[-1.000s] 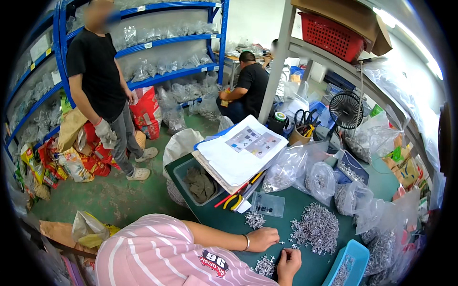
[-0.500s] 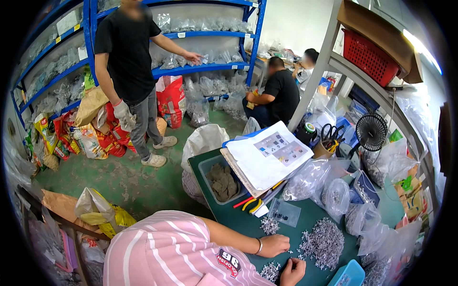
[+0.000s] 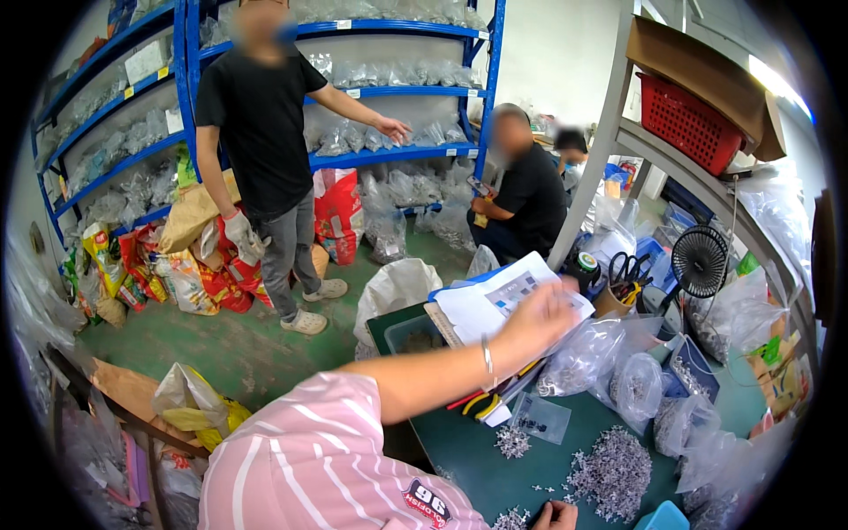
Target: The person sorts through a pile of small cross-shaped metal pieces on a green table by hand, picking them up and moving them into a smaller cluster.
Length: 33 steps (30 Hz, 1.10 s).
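My left hand (image 3: 537, 316), blurred by motion, is raised over the printed sheet (image 3: 495, 296) on a clipboard at the back of the table. Its fingers are too smeared to tell what they hold, if anything. At the lower edge, my right hand (image 3: 556, 516) is partly cut off, fingers drawn together; whatever is between them is hidden. Beside it lies a large heap of small grey metal parts (image 3: 609, 473). One smaller pile (image 3: 512, 442) sits farther back and another pile (image 3: 511, 519) is left of my right hand. A few loose parts (image 3: 542, 488) lie between.
A clear flat bag (image 3: 541, 418), yellow-handled pliers (image 3: 481, 405) and filled plastic bags (image 3: 634, 384) lie on the table. A blue tray (image 3: 662, 517) stands at the near right, a small fan (image 3: 700, 261) behind. One person (image 3: 265, 132) stands by blue shelves; another (image 3: 526, 190) crouches, holding a phone.
My left hand has lifted from beside the heap and swung up and away over the printed sheet. My right hand stays low by the piles. The crouching person's head has turned.
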Each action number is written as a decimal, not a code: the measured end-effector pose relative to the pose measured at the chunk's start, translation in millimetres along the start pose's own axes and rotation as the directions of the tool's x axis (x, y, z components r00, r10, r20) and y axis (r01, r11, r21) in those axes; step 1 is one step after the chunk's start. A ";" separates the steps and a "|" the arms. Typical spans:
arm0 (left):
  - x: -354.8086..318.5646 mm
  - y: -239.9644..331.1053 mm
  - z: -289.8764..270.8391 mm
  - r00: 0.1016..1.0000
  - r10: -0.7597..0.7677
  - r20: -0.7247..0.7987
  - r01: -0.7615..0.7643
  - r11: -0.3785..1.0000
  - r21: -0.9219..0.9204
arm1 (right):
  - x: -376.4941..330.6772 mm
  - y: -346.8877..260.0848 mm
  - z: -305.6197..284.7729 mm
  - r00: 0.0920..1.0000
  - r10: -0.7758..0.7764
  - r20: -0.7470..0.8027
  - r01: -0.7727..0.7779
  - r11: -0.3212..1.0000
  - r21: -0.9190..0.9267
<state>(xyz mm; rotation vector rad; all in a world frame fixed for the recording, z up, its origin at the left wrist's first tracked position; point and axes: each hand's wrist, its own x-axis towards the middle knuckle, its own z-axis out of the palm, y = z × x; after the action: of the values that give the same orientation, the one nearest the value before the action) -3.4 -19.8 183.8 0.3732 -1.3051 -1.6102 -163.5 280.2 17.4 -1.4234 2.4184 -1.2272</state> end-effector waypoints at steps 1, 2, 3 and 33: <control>22.0 18.3 -11.9 0.998 0.044 -0.036 -0.043 0.999 0.026 | 0.2 -1.0 -1.0 1.000 -0.004 0.000 0.004 1.000 0.003; 43.6 35.6 -21.5 0.993 0.087 -0.083 -0.087 0.996 0.006 | 1.0 -1.3 -0.8 1.000 -0.017 -0.012 0.017 1.000 0.007; 64.8 51.1 -29.7 0.983 0.127 -0.131 -0.130 0.991 -0.014 | 3.2 -0.4 0.6 1.000 -0.017 -0.018 0.017 1.000 -0.005; -115.6 -115.8 13.5 0.763 -0.494 0.418 0.008 0.654 0.757 | -1.9 20.0 -24.9 0.985 0.157 -0.072 -0.149 0.983 0.108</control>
<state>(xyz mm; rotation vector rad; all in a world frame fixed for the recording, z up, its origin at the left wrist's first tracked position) -16.9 75.0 50.3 0.5808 -2.5176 -1.4162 -187.3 301.5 20.3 -1.1582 2.4238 -1.3737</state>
